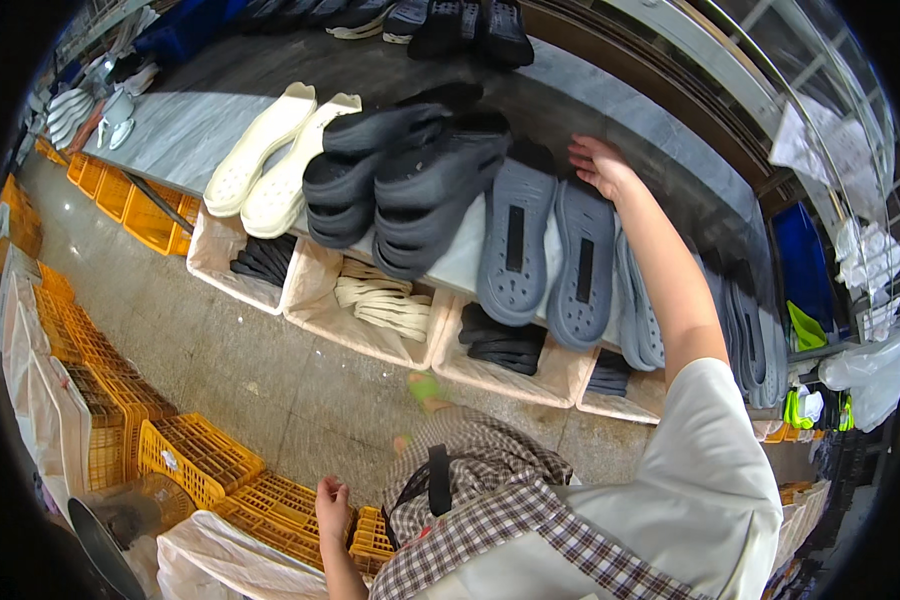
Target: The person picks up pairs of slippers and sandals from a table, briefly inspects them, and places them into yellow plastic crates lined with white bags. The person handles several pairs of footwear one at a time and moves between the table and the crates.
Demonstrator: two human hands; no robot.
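My right hand reaches over the grey worktable with its fingers loosely stretched and nothing visible in them. It is just beyond the heel end of a pair of grey shoe soles, each with a black strip in the middle. To their left sit chunky black clog-like shoe parts, piled on one another, and a pair of cream soles. More grey soles lie partly behind my right forearm. My left hand hangs low by my side, fingers loosely bent and apart, holding nothing visible.
Lined bins with cream and black strips stand under the table's front edge. Yellow crates and a round metal vessel line the lower left. More dark shoes sit at the far edge. A wire rack rises at right.
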